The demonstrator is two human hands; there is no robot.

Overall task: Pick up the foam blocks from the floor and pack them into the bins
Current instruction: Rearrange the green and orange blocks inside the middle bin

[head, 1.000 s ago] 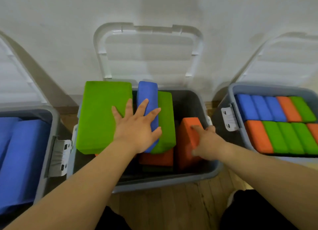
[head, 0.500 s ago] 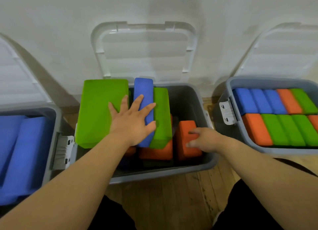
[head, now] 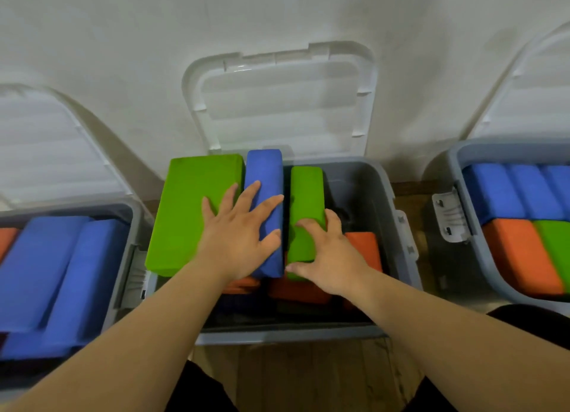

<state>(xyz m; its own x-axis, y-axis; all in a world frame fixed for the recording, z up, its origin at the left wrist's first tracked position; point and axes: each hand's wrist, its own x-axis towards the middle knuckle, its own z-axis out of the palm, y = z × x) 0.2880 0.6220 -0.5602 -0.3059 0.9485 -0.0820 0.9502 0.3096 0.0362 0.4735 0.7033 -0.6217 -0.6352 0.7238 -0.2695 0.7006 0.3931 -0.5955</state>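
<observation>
The grey middle bin [head: 389,192] holds several foam blocks. A large green block [head: 188,208] leans at its left, sticking above the rim, with a blue block [head: 265,171] on edge beside it. My left hand [head: 237,242] lies flat with spread fingers across both. A narrow green block [head: 307,189] stands just right of the blue one, with a small gap between them. My right hand [head: 333,257] grips its near end, fingers over the top and thumb at the near corner. An orange block [head: 365,248] sits lower at the right; more orange blocks lie underneath.
A left bin [head: 131,226] holds blue blocks and an orange one. A right bin [head: 459,177] is packed with blue, orange and green blocks. All three lids [head: 283,103] lean open against the white wall. Wooden floor [head: 308,377] shows between my knees.
My right hand left the orange block and moved left onto the narrow green block, which now stands apart from the blue one. My left hand stayed pressed on the green and blue blocks.
</observation>
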